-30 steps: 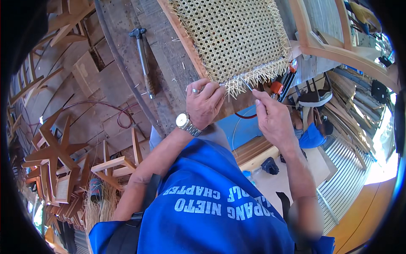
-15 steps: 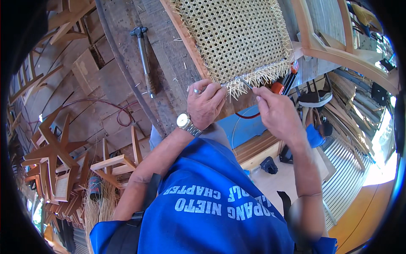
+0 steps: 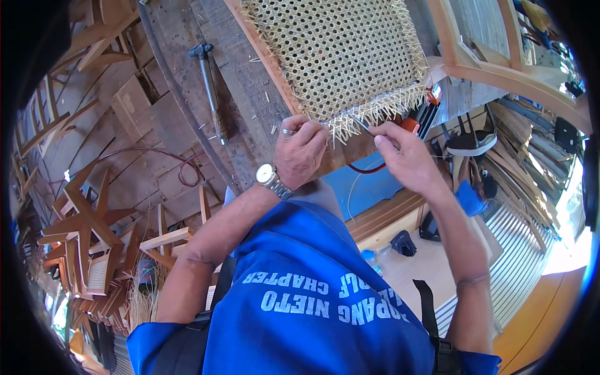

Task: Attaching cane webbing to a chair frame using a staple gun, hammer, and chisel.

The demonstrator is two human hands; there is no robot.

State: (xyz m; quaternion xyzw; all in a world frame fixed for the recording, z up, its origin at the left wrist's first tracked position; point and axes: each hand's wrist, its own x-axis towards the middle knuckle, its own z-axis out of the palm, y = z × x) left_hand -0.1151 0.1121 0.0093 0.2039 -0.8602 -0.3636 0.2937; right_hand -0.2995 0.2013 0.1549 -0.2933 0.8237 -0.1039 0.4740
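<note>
A panel of woven cane webbing [image 3: 337, 59] lies in a wooden frame [image 3: 265, 62] on the bench, its cut strands fringing the near edge. At the frame's near left corner, my left hand [image 3: 300, 150] is closed, thumb and fingers pinched together by the cane; what they pinch is hidden. My right hand [image 3: 406, 156] grips a slim metal tool [image 3: 359, 121], whose handle is covered by the fingers. Its shaft points up and left, with the tip against the cane's near edge among the loose strand ends.
A hammer [image 3: 209, 87] lies on the worn bench [image 3: 247, 87] to the left. An orange-and-black tool [image 3: 425, 119] sits right of the panel. Curved wooden frame parts [image 3: 500, 75] stand at the right. Chair parts [image 3: 94, 231] pile up at left, near a red hose [image 3: 181, 169].
Both hands keep almost the same place at the cane's near edge. The tool's tip has shifted slightly left, and the whole view has moved a little.
</note>
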